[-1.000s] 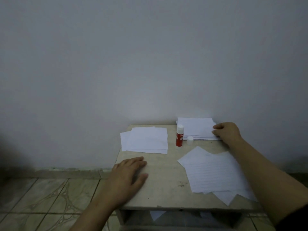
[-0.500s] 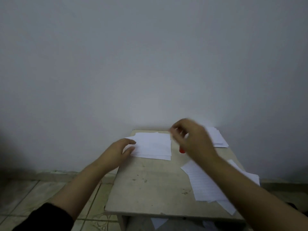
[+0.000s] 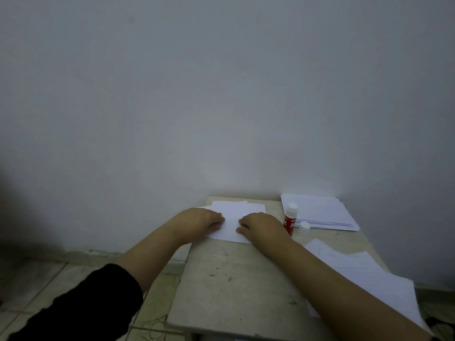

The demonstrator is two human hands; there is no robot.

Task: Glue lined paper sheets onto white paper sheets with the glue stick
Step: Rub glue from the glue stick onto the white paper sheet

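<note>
A small pile of white paper sheets (image 3: 234, 212) lies at the far left of the little table (image 3: 236, 279). My left hand (image 3: 204, 219) and my right hand (image 3: 261, 225) both rest on this pile, fingertips facing each other and touching the top sheet. The red glue stick (image 3: 290, 220) stands upright and uncapped just right of my right hand, with its white cap (image 3: 304, 227) beside it. Lined paper sheets (image 3: 357, 271) lie spread along the table's right side, partly under my right forearm.
A thicker stack of paper (image 3: 320, 212) sits at the back right corner against the wall (image 3: 221, 94). Tiled floor (image 3: 49, 279) lies to the left of the table. The table's middle shows bare, stained surface.
My right hand has come from the back right stack across to the left pile. My left hand has left the table's front edge and reached the same pile.
</note>
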